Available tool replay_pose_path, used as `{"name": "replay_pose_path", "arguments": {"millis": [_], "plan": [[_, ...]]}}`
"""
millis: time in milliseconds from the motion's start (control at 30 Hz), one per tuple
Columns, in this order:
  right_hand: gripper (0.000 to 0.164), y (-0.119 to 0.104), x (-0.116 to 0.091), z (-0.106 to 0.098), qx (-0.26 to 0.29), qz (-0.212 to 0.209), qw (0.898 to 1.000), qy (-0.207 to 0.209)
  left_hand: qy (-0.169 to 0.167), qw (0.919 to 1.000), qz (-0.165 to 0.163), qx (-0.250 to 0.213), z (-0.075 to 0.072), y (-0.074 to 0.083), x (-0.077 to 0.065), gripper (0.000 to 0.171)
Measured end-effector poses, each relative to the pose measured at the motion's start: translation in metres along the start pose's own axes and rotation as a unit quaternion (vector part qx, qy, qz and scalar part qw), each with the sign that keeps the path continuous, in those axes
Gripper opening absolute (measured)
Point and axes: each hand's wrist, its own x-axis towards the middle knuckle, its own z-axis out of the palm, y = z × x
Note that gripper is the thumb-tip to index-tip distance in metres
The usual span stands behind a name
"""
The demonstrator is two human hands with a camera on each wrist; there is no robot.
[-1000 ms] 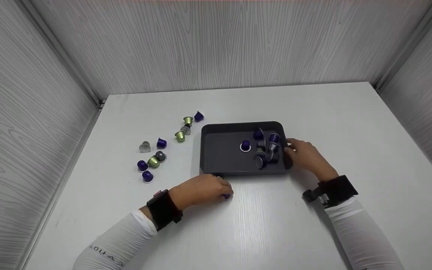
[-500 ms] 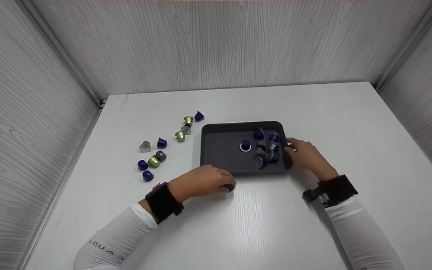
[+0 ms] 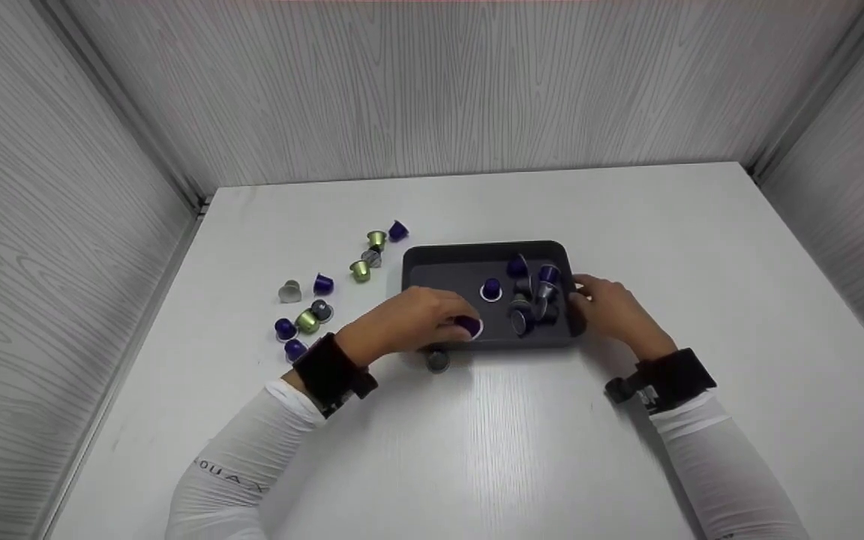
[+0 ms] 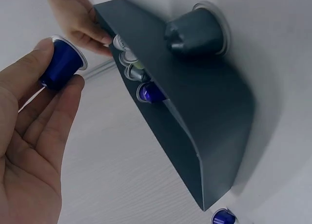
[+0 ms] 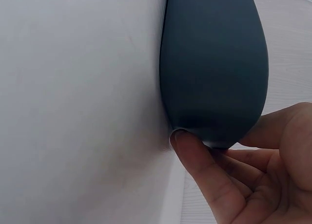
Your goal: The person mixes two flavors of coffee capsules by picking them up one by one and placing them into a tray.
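Observation:
My left hand (image 3: 418, 319) pinches a purple coffee capsule (image 4: 62, 64) between thumb and fingers, over the near edge of a dark grey tray (image 3: 439, 276). In the left wrist view the capsule is tilted, its pale rim facing up and away. Several purple and grey capsules (image 3: 547, 291) lie heaped at the tray's right end, and one purple capsule (image 3: 491, 289) stands rim down near the middle. My right hand (image 3: 616, 315) holds the tray's right end, thumb low against its wall in the right wrist view. A dark grey capsule (image 4: 197, 34) stands outside, close by the near wall.
Left of the tray, several purple, green and grey capsules (image 3: 307, 322) are scattered on the white table (image 3: 537, 450). Another loose group, with a green capsule (image 3: 360, 271), lies by the tray's far left corner. Wood-grain panels (image 3: 447, 90) enclose the back and sides.
The left hand has lifted the purple capsule from the table in front and carried it up over the tray's near edge. This uncovers the dark grey capsule. The right hand stays put.

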Motion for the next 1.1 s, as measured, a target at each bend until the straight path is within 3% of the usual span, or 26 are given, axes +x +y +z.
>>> {"name": "replay_pose_path", "arguments": {"millis": [267, 667, 900, 1100], "plan": [[0.044, 0.000, 0.001, 0.000, 0.002, -0.003, 1.000, 0.003, 0.017, 0.9989, -0.038, -0.019, -0.009, -0.013, 0.019, 0.032], [0.044, 0.001, -0.001, 0.001, 0.005, -0.016, 1.000, 0.005, 0.036, 0.9869, -0.143, -0.065, -0.014, -0.038, 0.039, 0.032], [0.044, 0.001, -0.001, 0.000, 0.009, -0.018, 1.000, 0.008, 0.054, 0.9802, -0.168, -0.090, -0.012, -0.052, 0.054, 0.032], [0.044, 0.001, -0.001, 0.001, 0.005, -0.016, 1.000, 0.012, 0.039, 0.9786, -0.190, -0.070, -0.009, -0.062, 0.070, 0.035]]}}
